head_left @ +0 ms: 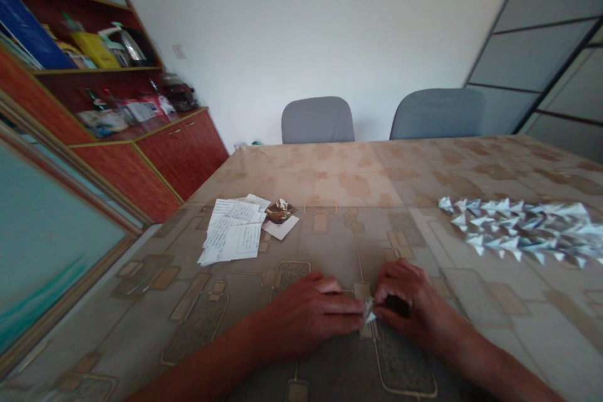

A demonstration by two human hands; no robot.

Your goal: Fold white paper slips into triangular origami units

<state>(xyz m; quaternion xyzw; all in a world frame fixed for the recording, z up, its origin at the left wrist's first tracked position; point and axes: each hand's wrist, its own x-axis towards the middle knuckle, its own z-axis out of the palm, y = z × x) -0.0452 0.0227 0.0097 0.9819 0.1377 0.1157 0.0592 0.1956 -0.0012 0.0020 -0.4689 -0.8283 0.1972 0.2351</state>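
A small folded piece of white paper (369, 312) is between my two hands, low over the patterned tabletop. My left hand (313, 311) lies palm down, its fingers pressed together and their tips against the paper's left side. From the right, the thumb and fingers of my right hand (407, 298) pinch the paper's edge. A stack of printed paper slips (235, 232) lies to the left, beside a brown and white crumpled piece (280, 211) on a pale square of paper (281, 228). Rows of pointed folded paper pieces (522, 226) lie at the right.
The table (320, 176) has a patterned cover. Two grey chairs (318, 119) (438, 114) stand behind its far edge, against a white wall. A red-brown cabinet (183, 151) with laden shelves is at the left; grey panelled doors (537, 50) are at the right.
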